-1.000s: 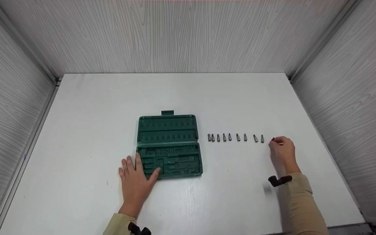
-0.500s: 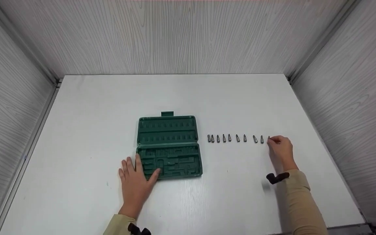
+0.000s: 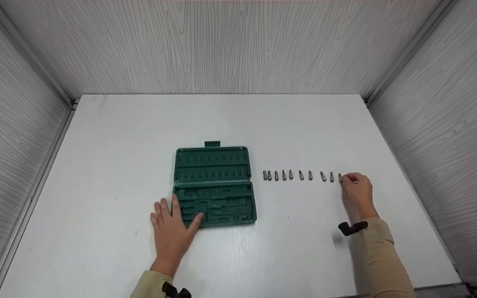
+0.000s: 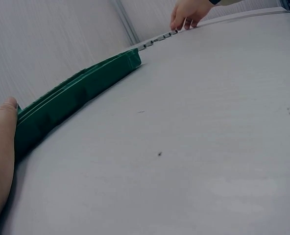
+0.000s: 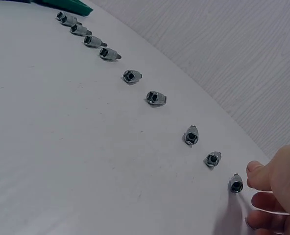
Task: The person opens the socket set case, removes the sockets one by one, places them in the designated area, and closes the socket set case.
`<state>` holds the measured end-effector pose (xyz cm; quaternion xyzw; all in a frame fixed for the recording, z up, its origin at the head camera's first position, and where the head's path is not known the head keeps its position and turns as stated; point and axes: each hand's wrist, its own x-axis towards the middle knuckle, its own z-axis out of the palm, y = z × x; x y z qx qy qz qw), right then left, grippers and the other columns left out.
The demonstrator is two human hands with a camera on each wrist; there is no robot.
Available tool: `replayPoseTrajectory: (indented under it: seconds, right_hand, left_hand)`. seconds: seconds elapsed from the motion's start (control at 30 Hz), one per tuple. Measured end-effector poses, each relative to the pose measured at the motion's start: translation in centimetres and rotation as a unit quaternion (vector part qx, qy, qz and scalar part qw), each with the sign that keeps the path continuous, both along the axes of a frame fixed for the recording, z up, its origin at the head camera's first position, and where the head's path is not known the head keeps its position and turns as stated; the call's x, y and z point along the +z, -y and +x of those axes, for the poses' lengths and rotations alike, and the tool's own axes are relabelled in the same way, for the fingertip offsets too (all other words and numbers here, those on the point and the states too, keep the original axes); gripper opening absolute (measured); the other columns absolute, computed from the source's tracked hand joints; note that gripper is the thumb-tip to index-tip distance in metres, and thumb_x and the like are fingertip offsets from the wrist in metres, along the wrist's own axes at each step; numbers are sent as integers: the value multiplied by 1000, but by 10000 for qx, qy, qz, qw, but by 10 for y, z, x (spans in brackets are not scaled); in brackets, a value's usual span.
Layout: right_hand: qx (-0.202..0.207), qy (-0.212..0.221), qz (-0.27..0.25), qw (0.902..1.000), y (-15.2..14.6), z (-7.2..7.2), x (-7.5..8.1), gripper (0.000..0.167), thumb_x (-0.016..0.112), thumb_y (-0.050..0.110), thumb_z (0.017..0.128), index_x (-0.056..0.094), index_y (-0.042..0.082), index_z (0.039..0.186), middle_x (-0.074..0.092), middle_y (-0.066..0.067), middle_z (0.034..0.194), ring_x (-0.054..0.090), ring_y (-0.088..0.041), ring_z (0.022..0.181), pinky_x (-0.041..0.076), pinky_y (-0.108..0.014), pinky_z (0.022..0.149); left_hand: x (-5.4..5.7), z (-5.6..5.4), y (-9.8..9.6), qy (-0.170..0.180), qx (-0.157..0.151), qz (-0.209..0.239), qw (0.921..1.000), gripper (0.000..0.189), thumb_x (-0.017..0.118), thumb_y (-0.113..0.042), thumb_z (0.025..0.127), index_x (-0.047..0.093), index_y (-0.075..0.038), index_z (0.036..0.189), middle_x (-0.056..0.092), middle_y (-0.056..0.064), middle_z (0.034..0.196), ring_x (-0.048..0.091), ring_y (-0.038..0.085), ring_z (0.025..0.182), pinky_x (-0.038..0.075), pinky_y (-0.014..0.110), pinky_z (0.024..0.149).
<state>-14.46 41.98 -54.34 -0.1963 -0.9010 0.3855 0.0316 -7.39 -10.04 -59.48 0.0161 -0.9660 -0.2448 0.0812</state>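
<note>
My left hand [image 3: 171,236] lies with spread, straight fingers along the left front corner of an open green plastic case [image 3: 212,165], its index finger and thumb touching the rim. The case's moulded slots hold nothing that I can see. To the right, several small metal bit sockets [image 3: 291,174] lie in a row. My right hand [image 3: 358,190] is at the row's right end, beside the last bit socket [image 5: 236,184]. In the right wrist view a narrow gap shows between that socket and the thumb [image 5: 260,175], and the other fingers are loosely bent.
The white tabletop [image 3: 122,136] carries the case left of centre and the row to its right. Wood-grain panels [image 3: 222,45] stand behind and at both sides. Spacing in the row is uneven, with the two leftmost sockets nearly touching.
My right hand has moved slightly left with the last bit socket, which now lies on the table at the row's end, released from the fingers. The left hand and case have stayed put.
</note>
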Motion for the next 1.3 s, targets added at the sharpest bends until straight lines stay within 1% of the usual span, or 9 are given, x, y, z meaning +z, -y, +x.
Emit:
replayPoseTrajectory:
  seconds: [0.13,0.23,0.4,0.57,0.63,0.77,1.07,1.17,1.3]
  right_hand:
    - [-125,29,-118,9998,9,2,8,32,48,24,97,58,0,115,54,-16,111,49,-26,98,41,-34,77]
    - [-112,-143,-135,9997,17,1,14,32,50,26,97,58,1,115,55,-15,111,49,-25,98,41,-33,78]
    - [151,-549,-210,9982,35,-2,23,33,53,26,95,59,0,115,58,-15,110,50,-23,98,40,-30,79]
    - [437,-884,-402,9943,60,-6,32,31,56,24,94,61,0,114,61,-14,107,52,-21,91,42,-26,72]
    - [543,-1067,-474,9917,72,-9,33,30,57,22,93,62,0,113,62,-14,106,53,-21,90,42,-25,72]
    - [717,-1204,-716,9875,100,-16,30,27,58,21,93,63,2,112,62,-11,104,54,-19,91,43,-26,74]
    - [1344,-1303,-1462,9714,166,-40,25,27,59,16,93,62,0,114,63,-10,103,57,-20,93,45,-28,77]
    - [1544,-1157,-1821,9642,185,-47,28,28,58,16,93,60,-1,116,62,-13,106,57,-21,95,46,-27,75]
    - [1636,-914,-2355,9536,206,-59,25,32,57,16,94,57,-3,120,60,-17,113,57,-22,99,48,-31,77]
  left_hand:
    - [0,0,0,-8,-5,35,10000,101,42,-75,80,16,-6,149,16,29,147,5,42,138,3,57,106]
    - [1,0,0,-3,0,40,10000,101,41,-76,80,16,-6,149,17,28,148,5,42,138,3,57,106]
    - [1,-1,-1,30,-13,44,10000,102,40,-76,80,16,-6,149,16,29,148,4,42,138,3,57,106]
    - [0,-2,-1,11,-32,27,10000,101,40,-76,80,16,-6,149,16,29,148,4,42,138,2,56,107]
    - [-1,-2,-1,16,-32,16,10000,102,40,-76,80,16,-5,149,16,29,148,4,42,138,1,56,107]
    - [-1,-1,-1,51,-7,40,10000,102,40,-76,79,14,-6,149,15,28,148,3,41,138,1,56,107]
    - [1,-1,-1,13,-15,27,10000,102,40,-76,80,16,-6,149,16,29,148,5,42,138,2,57,106]
    - [2,0,0,-3,5,12,10000,102,40,-76,80,17,-6,149,17,29,148,6,42,138,2,57,106]
    - [3,0,0,21,-19,27,10000,102,40,-76,80,17,-5,149,17,28,148,5,42,138,2,56,107]
